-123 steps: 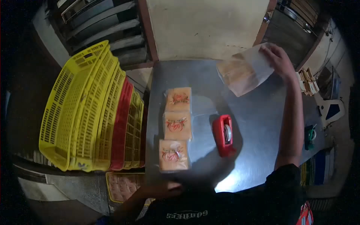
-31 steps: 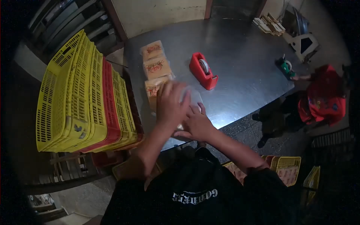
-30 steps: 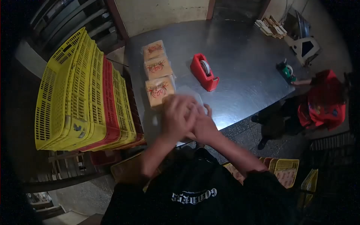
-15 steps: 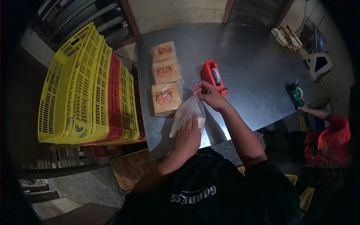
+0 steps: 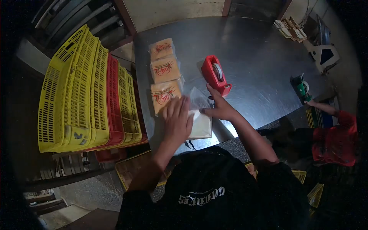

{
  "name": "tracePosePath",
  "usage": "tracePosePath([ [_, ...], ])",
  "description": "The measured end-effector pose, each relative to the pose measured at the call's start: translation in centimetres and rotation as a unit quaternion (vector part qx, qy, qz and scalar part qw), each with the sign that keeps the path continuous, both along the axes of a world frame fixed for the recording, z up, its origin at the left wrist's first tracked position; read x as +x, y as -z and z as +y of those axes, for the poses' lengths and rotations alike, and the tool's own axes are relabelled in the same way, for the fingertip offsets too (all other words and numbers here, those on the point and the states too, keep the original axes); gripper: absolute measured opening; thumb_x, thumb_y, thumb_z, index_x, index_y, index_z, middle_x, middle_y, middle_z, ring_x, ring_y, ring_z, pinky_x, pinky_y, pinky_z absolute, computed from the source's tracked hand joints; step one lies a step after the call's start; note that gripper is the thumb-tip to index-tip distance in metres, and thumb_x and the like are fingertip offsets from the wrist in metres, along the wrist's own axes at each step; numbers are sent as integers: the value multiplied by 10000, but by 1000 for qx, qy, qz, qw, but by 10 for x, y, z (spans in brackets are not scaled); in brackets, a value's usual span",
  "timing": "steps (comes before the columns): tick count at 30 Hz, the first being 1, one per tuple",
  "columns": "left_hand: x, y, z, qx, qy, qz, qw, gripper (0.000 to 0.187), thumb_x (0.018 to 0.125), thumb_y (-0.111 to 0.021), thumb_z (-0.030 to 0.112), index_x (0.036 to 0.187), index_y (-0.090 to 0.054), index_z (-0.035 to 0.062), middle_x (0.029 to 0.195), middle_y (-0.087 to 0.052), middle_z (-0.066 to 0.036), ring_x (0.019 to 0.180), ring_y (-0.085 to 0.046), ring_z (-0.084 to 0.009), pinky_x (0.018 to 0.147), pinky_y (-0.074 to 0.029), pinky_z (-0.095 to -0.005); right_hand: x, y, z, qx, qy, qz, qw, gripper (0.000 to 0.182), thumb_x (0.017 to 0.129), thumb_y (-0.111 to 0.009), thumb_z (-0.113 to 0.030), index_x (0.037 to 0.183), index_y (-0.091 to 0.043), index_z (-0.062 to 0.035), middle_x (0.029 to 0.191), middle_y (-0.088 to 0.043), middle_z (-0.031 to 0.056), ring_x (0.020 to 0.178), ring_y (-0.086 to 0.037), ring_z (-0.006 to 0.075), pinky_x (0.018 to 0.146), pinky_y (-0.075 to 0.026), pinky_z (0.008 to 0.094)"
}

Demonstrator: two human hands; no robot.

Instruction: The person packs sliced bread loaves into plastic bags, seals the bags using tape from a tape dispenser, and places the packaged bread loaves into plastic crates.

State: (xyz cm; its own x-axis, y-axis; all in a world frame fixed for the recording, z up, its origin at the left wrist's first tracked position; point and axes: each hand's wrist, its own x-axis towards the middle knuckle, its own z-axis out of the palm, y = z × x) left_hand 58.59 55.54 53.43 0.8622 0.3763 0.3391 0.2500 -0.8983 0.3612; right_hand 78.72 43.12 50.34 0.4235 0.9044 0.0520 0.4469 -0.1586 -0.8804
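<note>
On the steel table, taken from the red tape dispenser outward:
Table: the steel table (image 5: 260,57) ran wide behind the red tape dispenser (image 5: 216,79), its near edge just below the hands.
Crates: a leaning stack of yellow and red crates (image 5: 88,92) stood off the table's edge, well to the dispenser's left.
Sealed row: three sealed bread packs (image 5: 164,74) lay in a line left of the dispenser, the nearest one touching the left fingertips.
Bagged bread: the bagged bread (image 5: 199,122) lay flat just near-side of the dispenser, its long axis pointing up toward it, loose bag mouth at that far end.
Left hand: the left hand (image 5: 177,120) lay flat and open, pressing the bag's left side.
Right hand: the right hand (image 5: 219,109) was nearer the dispenser, fingers partly closed on the bag mouth, almost touching the red base.
In the way: nothing lay between the bag mouth and the dispenser.
Further off: a green tape roll (image 5: 301,88) sat far right of the dispenser, by another person's hand (image 5: 312,103).
</note>
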Motion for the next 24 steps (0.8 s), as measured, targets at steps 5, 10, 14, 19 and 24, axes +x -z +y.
tracePosePath([
  [5,58,-22,40,-345,-2,-14,939,723,891,-701,173,1511,-362,25,1106,-717,-167,1055,-675,-310,980,-476,-403,0,3,-7,-36,30,202,978,905,794,-813,-165,1545,-321,-50,1475,-440,207,1331,-482,281,1082,-421,408],
  [10,14,1,25,-347,83,-79,931,523,873,-715,48,1370,-554,16,1030,-743,-123,910,-730,-255,807,-568,-310,8,42,3,19,10,400,916,405,823,-713,16,1224,-663,-2,1245,-655,105,1110,-617,164,987,-479,319],
  [14,-27,25,17,-94,250,-90,960,481,854,-747,206,1311,-621,120,1231,-670,-133,1133,-648,-312,1014,-488,-420,22,-11,-15,44,23,336,941,331,822,-655,23,1147,-700,-13,1169,-670,90,1120,-607,165,956,-480,310],
  [19,-40,48,17,47,347,-47,936,534,823,-750,373,1318,-612,228,1476,-492,-116,1385,-445,-309,1176,-306,-504,91,16,-14,38,297,168,939,249,904,-619,-175,1069,-712,-13,1047,-693,81,983,-629,163,882,-486,303],
  [24,-6,77,-8,97,227,-134,960,616,780,-792,410,1302,-537,203,1481,-475,-109,1352,-457,-323,1063,-367,-539,90,23,0,-16,293,216,931,273,939,-595,-272,995,-715,-33,931,-705,53,844,-641,153,768,-480,282],
])
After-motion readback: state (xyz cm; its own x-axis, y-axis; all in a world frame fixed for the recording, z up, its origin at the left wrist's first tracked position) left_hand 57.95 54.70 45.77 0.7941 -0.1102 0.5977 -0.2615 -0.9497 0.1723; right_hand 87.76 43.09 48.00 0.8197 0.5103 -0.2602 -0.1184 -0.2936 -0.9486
